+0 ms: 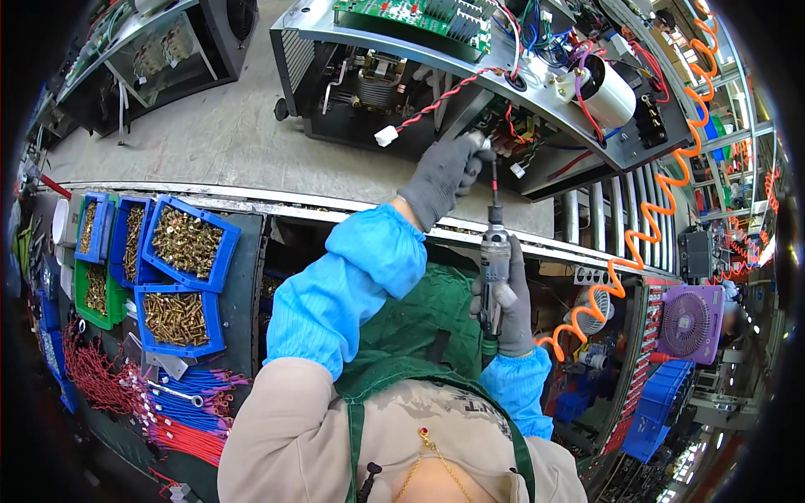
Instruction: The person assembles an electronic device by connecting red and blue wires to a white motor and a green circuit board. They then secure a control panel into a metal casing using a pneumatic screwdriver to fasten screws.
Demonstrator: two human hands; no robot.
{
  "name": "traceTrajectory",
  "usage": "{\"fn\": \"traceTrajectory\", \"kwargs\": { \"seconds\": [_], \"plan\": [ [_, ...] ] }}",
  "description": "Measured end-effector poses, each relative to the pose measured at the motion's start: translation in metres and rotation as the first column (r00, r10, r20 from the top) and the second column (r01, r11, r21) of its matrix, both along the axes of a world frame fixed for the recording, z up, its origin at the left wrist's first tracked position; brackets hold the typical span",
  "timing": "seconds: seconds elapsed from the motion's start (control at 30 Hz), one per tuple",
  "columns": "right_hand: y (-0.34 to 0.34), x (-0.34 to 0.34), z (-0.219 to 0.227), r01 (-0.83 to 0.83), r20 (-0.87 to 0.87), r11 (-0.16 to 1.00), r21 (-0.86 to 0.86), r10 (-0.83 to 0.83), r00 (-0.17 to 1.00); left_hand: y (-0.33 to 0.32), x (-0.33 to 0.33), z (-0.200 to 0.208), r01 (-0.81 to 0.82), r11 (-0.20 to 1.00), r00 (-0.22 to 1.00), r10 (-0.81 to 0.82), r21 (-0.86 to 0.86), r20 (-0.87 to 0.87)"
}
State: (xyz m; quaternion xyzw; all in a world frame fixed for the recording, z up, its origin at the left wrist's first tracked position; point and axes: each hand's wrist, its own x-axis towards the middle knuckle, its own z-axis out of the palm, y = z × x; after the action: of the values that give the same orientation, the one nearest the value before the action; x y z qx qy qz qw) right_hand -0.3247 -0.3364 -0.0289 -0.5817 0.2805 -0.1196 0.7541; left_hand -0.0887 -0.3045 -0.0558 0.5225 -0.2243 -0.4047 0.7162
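Note:
My right hand [516, 298], in a grey glove, is wrapped round an air screwdriver [495, 251]. Its long bit points away from me, into the open side of a metal machine housing [327, 42]. In a matching glove, my left hand [440, 178] has its fingers pinched together close to the bit's tip. Something small and pale shows at those fingertips, too little to name. Left of that hand, a white plug [386, 136] hangs on a twisted red and white cable [436, 102]. A green circuit board [419, 18] lies on top of the housing.
On my left, blue bins [220, 267] and a green bin [107, 321] hold brass-coloured screws and fittings. Bundles of red and blue wires [180, 411] lie nearer. An orange coiled air hose [616, 289] hangs at right, beside rollers [616, 210] and a purple fan [689, 325]. Another housing [159, 63] stands far left.

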Motion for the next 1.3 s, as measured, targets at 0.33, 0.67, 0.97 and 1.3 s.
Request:
{"fn": "traceTrajectory", "kwargs": {
  "seconds": [0.33,0.67,0.97,1.3],
  "plan": [
    [0.005,0.040,-0.003,0.057,0.011,0.998,-0.005,-0.057,0.998,0.006,-0.012,0.027,0.042,0.983,0.807,-0.137,-0.176,-0.575],
    [0.014,0.044,0.001,0.022,0.202,0.966,0.256,-0.075,0.977,0.004,-0.007,0.006,0.068,0.978,0.867,-0.156,-0.198,-0.473],
    [0.008,0.039,-0.005,-0.057,0.307,0.899,0.435,-0.088,0.948,-0.054,-0.003,-0.099,-0.013,0.999,0.943,0.026,-0.042,0.331],
    [0.008,0.045,-0.008,-0.080,0.344,0.888,0.454,-0.092,0.934,-0.069,-0.016,-0.064,-0.216,0.971,0.888,0.152,-0.102,-0.435]
  ]
}}
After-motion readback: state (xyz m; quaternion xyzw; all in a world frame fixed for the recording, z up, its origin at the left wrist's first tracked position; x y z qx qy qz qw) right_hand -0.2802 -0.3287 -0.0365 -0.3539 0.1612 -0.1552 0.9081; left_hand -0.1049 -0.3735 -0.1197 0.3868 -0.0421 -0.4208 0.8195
